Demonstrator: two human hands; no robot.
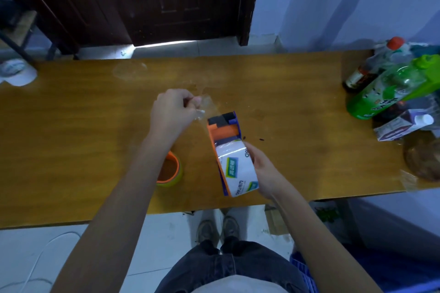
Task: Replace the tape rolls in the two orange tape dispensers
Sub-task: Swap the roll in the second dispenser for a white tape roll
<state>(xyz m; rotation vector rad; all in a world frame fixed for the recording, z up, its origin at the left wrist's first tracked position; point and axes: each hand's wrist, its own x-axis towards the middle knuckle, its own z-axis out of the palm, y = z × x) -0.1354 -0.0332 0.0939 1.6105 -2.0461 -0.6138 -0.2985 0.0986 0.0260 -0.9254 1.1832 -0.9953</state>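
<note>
On the brown wooden counter [71, 126], a yellowish tape roll with an orange core [170, 171] lies by the left forearm. The left hand [172, 112] pinches a clear tape strip [203, 108] pulled taut. The right hand [260, 164] clamps the orange-and-blue plastic tape dispenser [225, 131] with its white printed tape roll [235, 169]. Bottles [390, 85] crowd the far right.

Tape roll [238, 169] label reads "deli"
</note>
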